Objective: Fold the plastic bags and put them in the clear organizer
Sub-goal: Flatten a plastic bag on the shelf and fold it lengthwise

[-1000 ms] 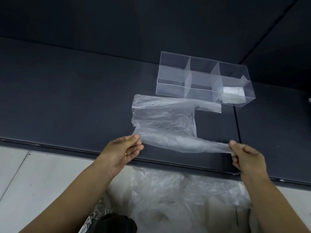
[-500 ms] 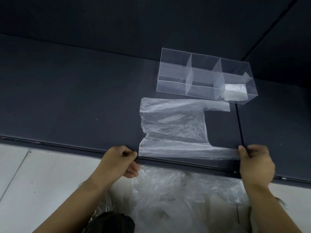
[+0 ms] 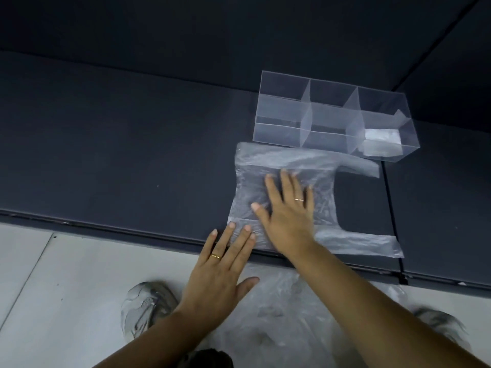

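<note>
Dark matte table (image 3: pixel 132 155) fills most of my feed, with pale floor (image 3: pixel 53 288) beneath it. From my remote desk I read everything off the clear organizer (image 3: pixel 279 131), whose right-end compartment already holds one folded bag (image 3: pixel 381 142).

Directly in front of the organizer, with its far edge just beside the front wall, a plastic bag (image 3: pixel 292 160) lies spread flat. Both its handles point toward the organizer's right end. The right hand (image 3: pixel 289 216) presses palm-down on the bag's middle, fingers straight and spread, gripping nothing. The left hand (image 3: pixel 220 272), farther from the organizer, is also flat and holds nothing, and only its fingertips rest on the bag's near left corner. Farther still, below the table edge, a heap of bags (image 3: pixel 287 314) waits beside a shoe (image 3: pixel 143 309).

I judge this to be smoothing ahead of the first fold. The film looks thin and slick, so a sweeping palm could drag the whole sheet instead of flattening it. That would ruck it against the organizer or shove that light box. The near handle (image 3: pixel 366 243) runs along the table edge and could slide off, pulling the bag after it. Trapped air would leave a puffy fold that is hard to seat in a compartment.
</note>
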`<action>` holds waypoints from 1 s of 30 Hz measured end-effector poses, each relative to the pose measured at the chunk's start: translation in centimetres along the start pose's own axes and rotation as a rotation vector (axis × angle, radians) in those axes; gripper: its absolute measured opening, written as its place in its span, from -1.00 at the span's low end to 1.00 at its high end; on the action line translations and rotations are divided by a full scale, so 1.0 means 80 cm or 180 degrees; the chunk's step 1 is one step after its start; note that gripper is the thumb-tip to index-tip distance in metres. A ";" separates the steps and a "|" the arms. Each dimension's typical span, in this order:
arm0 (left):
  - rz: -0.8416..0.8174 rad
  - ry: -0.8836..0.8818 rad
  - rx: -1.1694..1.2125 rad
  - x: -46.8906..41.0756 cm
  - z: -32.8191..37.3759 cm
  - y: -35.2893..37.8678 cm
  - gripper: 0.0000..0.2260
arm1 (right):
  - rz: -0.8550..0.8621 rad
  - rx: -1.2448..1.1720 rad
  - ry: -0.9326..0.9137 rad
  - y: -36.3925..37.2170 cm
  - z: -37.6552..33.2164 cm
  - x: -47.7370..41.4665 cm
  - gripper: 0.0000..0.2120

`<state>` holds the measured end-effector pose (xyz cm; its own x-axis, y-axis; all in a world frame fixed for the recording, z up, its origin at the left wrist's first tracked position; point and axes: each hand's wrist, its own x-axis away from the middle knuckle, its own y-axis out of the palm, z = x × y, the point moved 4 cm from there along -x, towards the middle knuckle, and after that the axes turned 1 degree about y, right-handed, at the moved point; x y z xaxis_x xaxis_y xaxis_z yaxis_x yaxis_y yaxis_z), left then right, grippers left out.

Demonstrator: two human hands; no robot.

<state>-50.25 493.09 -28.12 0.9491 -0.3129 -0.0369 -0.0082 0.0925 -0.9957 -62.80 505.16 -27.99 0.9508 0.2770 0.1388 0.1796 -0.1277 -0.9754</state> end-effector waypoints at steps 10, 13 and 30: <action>0.0946 -0.0597 0.0741 -0.006 -0.013 -0.054 -0.64 | 0.0289 -0.0163 0.0416 -0.034 0.035 -0.005 -0.36; 0.1059 -0.0686 0.0970 -0.064 -0.026 -0.067 -0.65 | 0.0389 -0.0695 -0.0103 -0.042 -0.003 -0.014 -0.50; -0.0609 -0.0385 -0.0016 -0.159 -0.095 0.000 -0.30 | 0.0338 0.0051 0.1547 -0.037 0.187 -0.020 -0.37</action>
<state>-64.72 489.89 -28.26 0.9643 -0.2087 0.1630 0.1744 0.0374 -0.9840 -68.64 519.33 -27.87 0.9720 -0.2132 0.0985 0.0750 -0.1156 -0.9905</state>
